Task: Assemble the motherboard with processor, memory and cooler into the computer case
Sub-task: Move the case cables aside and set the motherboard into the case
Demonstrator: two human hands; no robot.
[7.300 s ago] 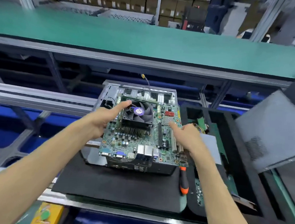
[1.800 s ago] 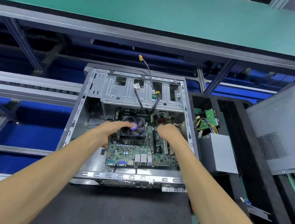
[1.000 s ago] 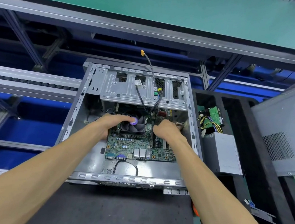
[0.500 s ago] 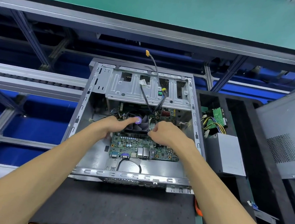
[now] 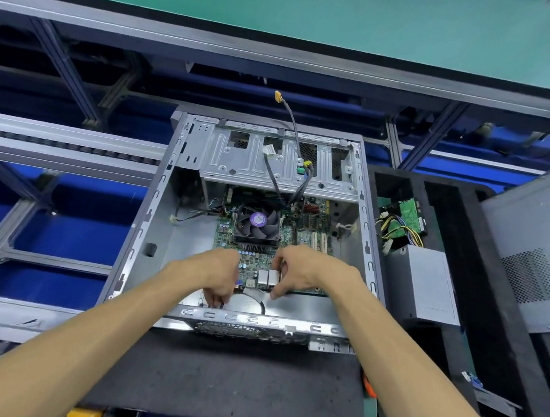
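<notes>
The open metal computer case (image 5: 154,204) lies on a black mat (image 5: 219,376). Inside it lies the green motherboard (image 5: 312,225), with its black cooler fan (image 5: 258,222) on top. The board's far edge is hidden under the drive cage (image 5: 237,162). My left hand (image 5: 218,275) curls its fingers down over the board's near left corner, close to a black cable loop. At the near edge, my right hand (image 5: 308,269) pinches the board beside the silver port blocks (image 5: 267,277). Memory and processor cannot be made out.
A black cable with a yellow plug (image 5: 277,96) rises from the drive cage. To the right, a black foam tray (image 5: 462,258) holds a grey power supply (image 5: 423,284) with coloured wires. The case's side panel (image 5: 536,251) leans far right. An orange-handled tool (image 5: 367,387) lies by my right forearm.
Both hands left the cooler and came back to the board's near edge. The motherboard has gone from held above the mat to lying deep in the case.
</notes>
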